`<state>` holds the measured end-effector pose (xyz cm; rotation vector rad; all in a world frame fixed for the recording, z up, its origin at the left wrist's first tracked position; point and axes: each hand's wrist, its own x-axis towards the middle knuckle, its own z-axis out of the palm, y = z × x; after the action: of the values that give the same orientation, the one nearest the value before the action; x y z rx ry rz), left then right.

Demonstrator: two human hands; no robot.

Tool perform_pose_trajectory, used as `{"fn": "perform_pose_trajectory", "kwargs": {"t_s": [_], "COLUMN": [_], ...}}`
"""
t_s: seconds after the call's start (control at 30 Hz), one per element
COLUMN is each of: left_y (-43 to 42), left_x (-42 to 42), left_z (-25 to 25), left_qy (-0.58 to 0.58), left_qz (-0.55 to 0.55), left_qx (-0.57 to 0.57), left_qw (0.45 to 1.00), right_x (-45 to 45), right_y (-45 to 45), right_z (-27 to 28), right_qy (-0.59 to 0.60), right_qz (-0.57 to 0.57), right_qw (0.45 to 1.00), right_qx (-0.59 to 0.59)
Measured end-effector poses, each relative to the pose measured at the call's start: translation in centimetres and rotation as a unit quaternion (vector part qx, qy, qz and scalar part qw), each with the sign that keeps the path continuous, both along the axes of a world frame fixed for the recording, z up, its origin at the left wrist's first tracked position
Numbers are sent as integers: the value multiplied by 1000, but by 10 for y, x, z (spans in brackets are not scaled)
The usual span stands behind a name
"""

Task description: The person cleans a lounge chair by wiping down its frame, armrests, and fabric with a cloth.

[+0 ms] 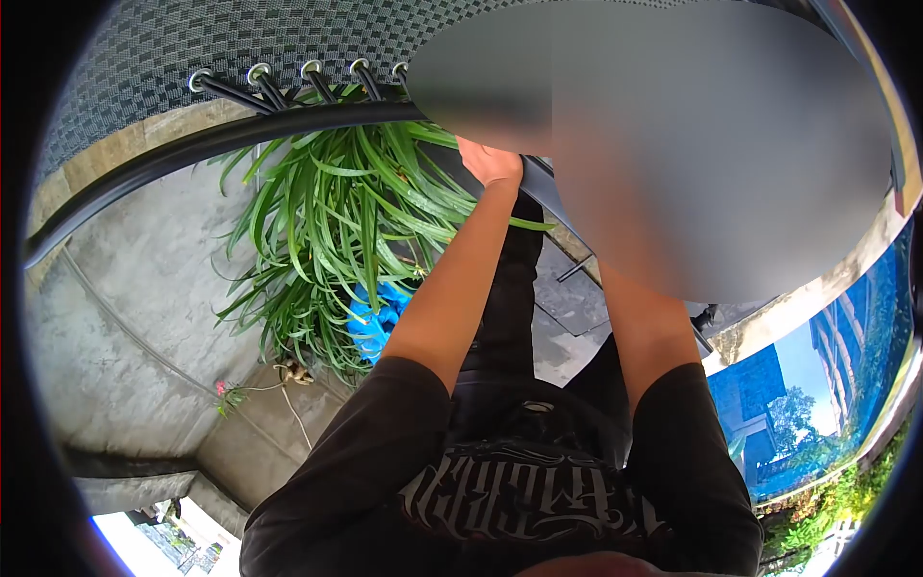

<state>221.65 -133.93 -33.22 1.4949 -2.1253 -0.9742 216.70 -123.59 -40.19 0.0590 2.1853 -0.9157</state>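
Observation:
My left hand (491, 163) shows only in part, at the lower edge of a large grey blur. Its wrist is beside a dark frame bar, and its fingers are hidden. The right forearm (644, 322) reaches up into the same blur, which covers my right hand completely. Above and to the left, a dark woven mesh (231, 38) is laced through metal eyelets with black cord (236, 93) to a curved black tube (192, 159). Whatever either hand holds cannot be made out.
Long-leaved green plants (346, 212) hang left of my left forearm, with a blue thing (377, 322) under them. A concrete wall (144, 337) stands at the left. A blue reflective surface (817, 375) is at the right. Grey floor tiles (562, 332) show between my arms.

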Motion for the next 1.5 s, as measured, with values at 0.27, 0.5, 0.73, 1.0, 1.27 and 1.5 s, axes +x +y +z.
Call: {"fn": "perform_pose_trajectory", "kwargs": {"t_s": [0.27, 0.5, 0.73, 1.0, 1.27, 1.5], "left_y": [1, -7, -1, -6, -9, -7], "left_x": [0, 4, 1, 5, 5, 6], "left_z": [-4, -10, -4, -10, -18, -17], "left_qy": [-14, -36, 8, -21, -10, 4], "left_qz": [-4, -10, -14, -8, -5, 4], "left_qx": [-22, 18, -11, 13, -20, -10], "left_qw": [1000, 999, 1000, 1000, 1000, 1000], "right_x": [-6, -24, -26, -36, -23, -11], "right_y": [0, -10, -8, 4, 8, 5], "right_z": [47, 96, 72, 79, 59, 63], "right_qy": [35, 166, 121, 77, 104, 230], "right_qz": [23, 86, 86, 171, 147, 138], "right_qw": [991, 938, 923, 953, 967, 925], "right_qx": [-127, -293, -356, -239, -180, -269]}}
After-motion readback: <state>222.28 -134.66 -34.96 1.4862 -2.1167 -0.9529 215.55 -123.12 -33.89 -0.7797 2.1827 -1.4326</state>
